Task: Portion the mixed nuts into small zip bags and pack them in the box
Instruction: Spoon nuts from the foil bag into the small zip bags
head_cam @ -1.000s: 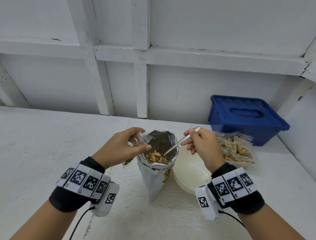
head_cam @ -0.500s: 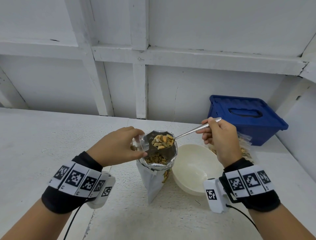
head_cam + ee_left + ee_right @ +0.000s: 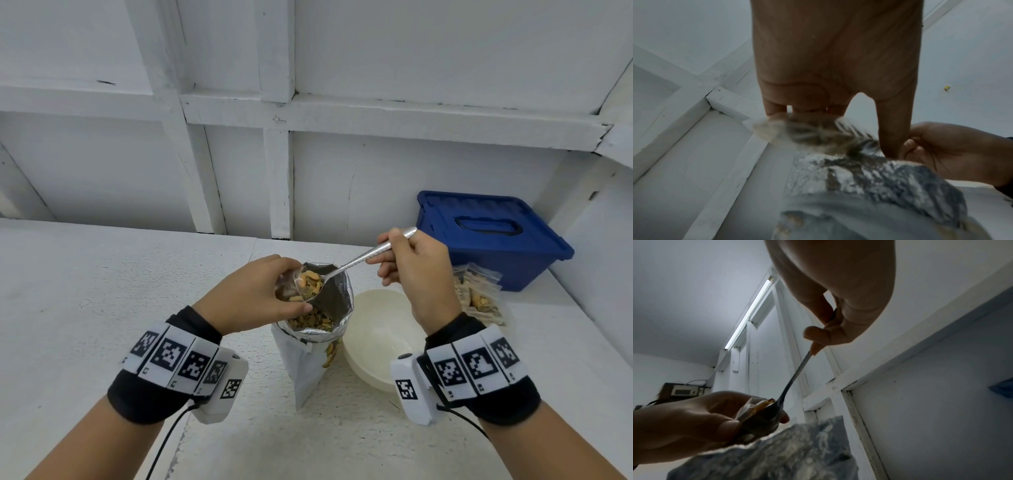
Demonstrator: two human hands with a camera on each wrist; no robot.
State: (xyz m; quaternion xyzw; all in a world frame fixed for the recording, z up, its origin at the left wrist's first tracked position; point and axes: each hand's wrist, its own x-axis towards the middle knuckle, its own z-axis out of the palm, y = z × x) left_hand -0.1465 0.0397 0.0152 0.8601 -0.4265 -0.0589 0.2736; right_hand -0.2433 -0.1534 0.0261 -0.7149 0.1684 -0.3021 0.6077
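The foil pouch (image 3: 313, 346) stands nearest, open, nuts inside; the bowl (image 3: 376, 342) sits just right of it. Above its mouth the left hand (image 3: 246, 298) pinches a zip bag (image 3: 286, 286), and the right hand (image 3: 419, 270) grips a spoon (image 3: 346, 267) heaped with nuts at the bag's mouth. Only the right wrist view shows the spoon's underside (image 3: 774, 404). Filled bags (image 3: 478, 298) lie farther right, against the lidded blue box (image 3: 486, 236). The table (image 3: 102, 274) is bare at left.

Right hand (image 3: 421, 274) grips spoon (image 3: 356, 262), nut-loaded bowl at small zip bag (image 3: 287, 284) mouth. Left hand (image 3: 250, 301) holds that bag above foil pouch (image 3: 339, 308).
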